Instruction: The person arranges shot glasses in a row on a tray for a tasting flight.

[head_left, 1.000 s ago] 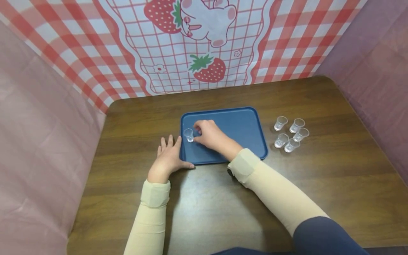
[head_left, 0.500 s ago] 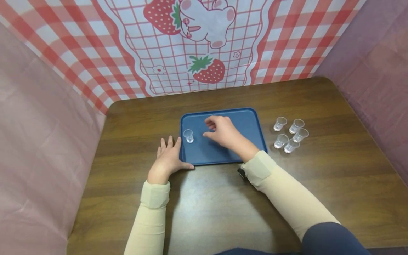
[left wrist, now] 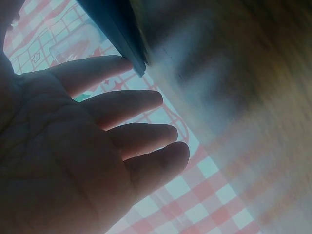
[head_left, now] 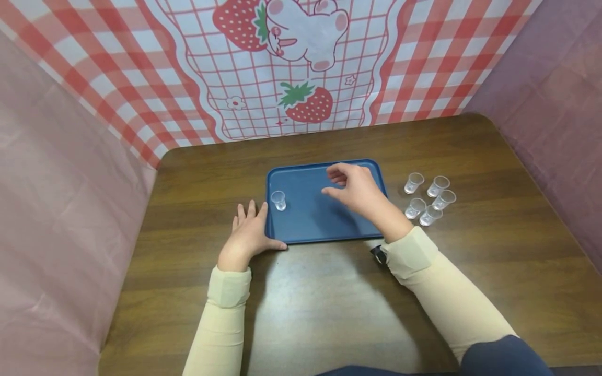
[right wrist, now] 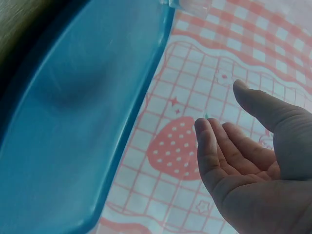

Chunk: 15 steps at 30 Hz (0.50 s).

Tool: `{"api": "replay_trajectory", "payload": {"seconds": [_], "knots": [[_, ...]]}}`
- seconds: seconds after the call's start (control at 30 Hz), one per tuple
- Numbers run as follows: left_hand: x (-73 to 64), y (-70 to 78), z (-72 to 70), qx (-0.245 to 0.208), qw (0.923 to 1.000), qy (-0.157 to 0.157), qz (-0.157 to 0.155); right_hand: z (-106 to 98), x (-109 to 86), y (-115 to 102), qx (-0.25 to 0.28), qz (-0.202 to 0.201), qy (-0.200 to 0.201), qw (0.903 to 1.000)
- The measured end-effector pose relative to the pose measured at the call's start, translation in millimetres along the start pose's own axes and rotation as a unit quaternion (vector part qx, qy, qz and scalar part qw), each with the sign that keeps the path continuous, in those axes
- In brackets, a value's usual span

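Observation:
A blue rectangular tray [head_left: 305, 219] lies on the table, with one small clear cup [head_left: 278, 200] standing near its left edge. My left hand [head_left: 246, 235] rests at the tray's near-left corner, fingers spread and the thumb along the front edge. In the left wrist view the straight fingers [left wrist: 141, 107] lie beside the dark tray edge [left wrist: 119, 34]. Over the right part of the tray hovers my right hand [head_left: 359, 190], holding nothing. Its thumb and loosely bent fingers [right wrist: 207, 146] stand apart in the right wrist view.
Several more clear cups [head_left: 430, 198] stand in a cluster on the wooden table [head_left: 470, 277], to the right of the tray. A red-checked strawberry cloth [head_left: 305, 68] hangs behind the table, with pink cloth [head_left: 61, 209] at the sides.
My right hand has drawn back from the cup on the tray and moved right, rising over the tray's right part. The cup stays where it was, and the left hand has kept its place.

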<state>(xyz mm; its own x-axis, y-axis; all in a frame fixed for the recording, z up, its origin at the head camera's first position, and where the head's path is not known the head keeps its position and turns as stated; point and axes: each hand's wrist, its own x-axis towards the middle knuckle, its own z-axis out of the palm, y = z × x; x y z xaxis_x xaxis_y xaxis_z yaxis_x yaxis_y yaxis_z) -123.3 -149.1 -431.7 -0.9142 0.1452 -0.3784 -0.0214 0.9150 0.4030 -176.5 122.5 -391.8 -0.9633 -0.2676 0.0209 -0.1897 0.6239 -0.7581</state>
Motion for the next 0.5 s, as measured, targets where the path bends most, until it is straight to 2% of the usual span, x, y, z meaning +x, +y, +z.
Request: {"api": "replay_trajectory", "payload": {"seconds": [0.5], "knots": [[1.3,-1.5,1.2,0.004,1.0,-0.001,0.003,-29,-19.4,22,-0.016,-0.012,0.058,0.9981]]}}
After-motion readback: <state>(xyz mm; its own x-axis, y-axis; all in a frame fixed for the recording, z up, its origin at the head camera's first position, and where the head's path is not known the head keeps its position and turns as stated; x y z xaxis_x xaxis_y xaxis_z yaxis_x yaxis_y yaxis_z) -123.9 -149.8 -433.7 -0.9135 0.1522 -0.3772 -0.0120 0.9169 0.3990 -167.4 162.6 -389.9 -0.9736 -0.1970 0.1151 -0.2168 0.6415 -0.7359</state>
